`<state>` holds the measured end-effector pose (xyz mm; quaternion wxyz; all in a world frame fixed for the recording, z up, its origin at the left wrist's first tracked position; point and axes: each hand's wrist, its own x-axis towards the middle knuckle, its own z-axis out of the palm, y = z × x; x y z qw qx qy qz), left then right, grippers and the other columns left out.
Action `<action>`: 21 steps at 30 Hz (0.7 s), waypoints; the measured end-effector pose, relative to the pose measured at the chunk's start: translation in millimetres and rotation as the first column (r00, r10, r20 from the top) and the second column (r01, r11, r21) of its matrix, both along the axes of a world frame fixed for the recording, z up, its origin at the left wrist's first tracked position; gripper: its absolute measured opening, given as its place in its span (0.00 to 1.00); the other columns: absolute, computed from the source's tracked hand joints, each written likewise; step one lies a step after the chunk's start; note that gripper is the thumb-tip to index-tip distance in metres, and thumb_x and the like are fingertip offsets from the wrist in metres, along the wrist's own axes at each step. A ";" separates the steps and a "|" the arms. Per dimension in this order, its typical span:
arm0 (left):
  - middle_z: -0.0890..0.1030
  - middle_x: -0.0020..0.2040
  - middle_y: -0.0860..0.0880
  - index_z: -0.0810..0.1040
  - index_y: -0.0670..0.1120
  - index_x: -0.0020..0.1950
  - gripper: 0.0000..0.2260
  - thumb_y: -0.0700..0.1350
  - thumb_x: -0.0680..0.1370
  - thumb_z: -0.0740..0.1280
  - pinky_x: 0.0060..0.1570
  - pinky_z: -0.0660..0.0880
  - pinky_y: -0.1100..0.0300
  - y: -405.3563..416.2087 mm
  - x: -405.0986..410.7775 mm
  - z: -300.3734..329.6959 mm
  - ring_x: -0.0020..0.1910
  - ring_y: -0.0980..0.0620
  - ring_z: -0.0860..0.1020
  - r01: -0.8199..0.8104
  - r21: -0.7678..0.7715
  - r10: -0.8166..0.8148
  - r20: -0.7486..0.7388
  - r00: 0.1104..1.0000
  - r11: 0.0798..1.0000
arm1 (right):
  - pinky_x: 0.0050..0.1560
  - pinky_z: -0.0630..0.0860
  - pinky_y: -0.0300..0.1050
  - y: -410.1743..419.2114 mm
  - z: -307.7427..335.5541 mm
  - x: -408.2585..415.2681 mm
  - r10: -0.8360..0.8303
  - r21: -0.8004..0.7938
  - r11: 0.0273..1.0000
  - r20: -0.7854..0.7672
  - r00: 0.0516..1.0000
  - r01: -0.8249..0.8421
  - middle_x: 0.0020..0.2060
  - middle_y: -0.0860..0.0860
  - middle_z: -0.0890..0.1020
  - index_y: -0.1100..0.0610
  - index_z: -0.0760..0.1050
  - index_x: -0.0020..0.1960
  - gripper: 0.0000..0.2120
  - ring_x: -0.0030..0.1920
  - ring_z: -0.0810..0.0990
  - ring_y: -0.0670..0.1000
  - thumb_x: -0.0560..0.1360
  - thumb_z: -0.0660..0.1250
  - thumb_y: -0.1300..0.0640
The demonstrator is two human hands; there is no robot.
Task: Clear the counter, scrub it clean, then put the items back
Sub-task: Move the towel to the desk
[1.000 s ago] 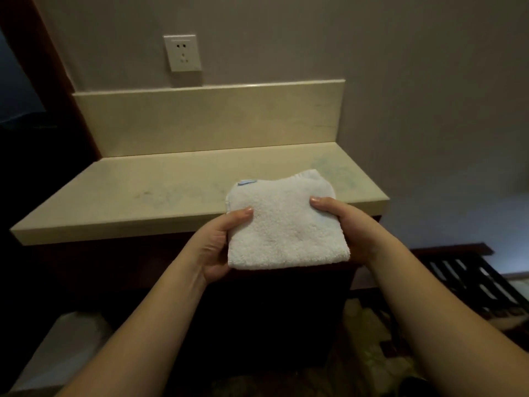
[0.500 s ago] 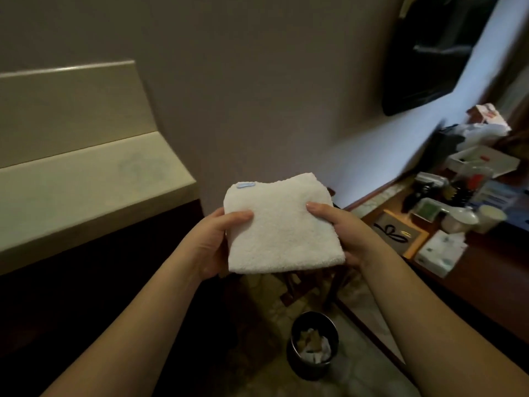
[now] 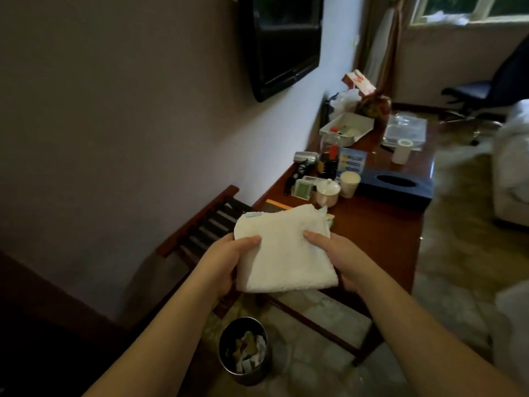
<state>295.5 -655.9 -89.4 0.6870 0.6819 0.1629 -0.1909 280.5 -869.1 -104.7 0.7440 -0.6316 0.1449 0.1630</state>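
Both hands, left hand [image 3: 226, 260] and right hand [image 3: 336, 255], grip folded white towel [image 3: 279, 253] mid-air over near end of table [image 3: 380, 233]; floor bin [image 3: 245, 351] holds crumpled paper, white tray [image 3: 345, 128] holds small items.

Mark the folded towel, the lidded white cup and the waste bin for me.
folded towel [image 3: 282, 253]: head view, middle of its top face, between the two hands.
lidded white cup [image 3: 328, 193]: head view, on the cup's side wall, below the lid.
waste bin [image 3: 229, 365]: head view, on its dark outer wall.
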 end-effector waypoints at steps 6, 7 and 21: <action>0.83 0.52 0.46 0.77 0.47 0.60 0.14 0.45 0.76 0.71 0.49 0.79 0.46 -84.3 19.1 -34.8 0.51 0.43 0.81 0.109 0.066 -0.107 -0.040 0.994 0.992 | 0.54 0.78 0.52 -74.6 -34.4 -16.0 -0.106 -0.087 0.991 -0.029 0.994 0.104 0.54 0.48 0.81 0.48 0.71 0.63 0.17 0.53 0.80 0.52 0.75 0.67 0.46; 0.83 0.52 0.46 0.77 0.47 0.60 0.14 0.45 0.76 0.71 0.52 0.79 0.44 -95.3 21.0 -40.0 0.51 0.43 0.81 0.130 0.078 -0.127 -0.048 0.991 0.988 | 0.55 0.78 0.52 -83.8 -39.3 -19.1 -0.125 -0.092 0.988 -0.033 0.992 0.122 0.54 0.48 0.80 0.48 0.70 0.62 0.17 0.53 0.80 0.51 0.76 0.66 0.46; 0.80 0.55 0.47 0.74 0.48 0.59 0.16 0.51 0.75 0.71 0.56 0.77 0.43 -205.1 78.8 -104.1 0.53 0.44 0.79 0.426 0.264 -0.408 -0.119 0.905 0.866 | 0.56 0.76 0.52 -160.9 -103.8 -15.7 -0.366 -0.245 0.915 -0.167 0.916 0.321 0.53 0.47 0.77 0.49 0.68 0.63 0.18 0.54 0.77 0.51 0.77 0.65 0.44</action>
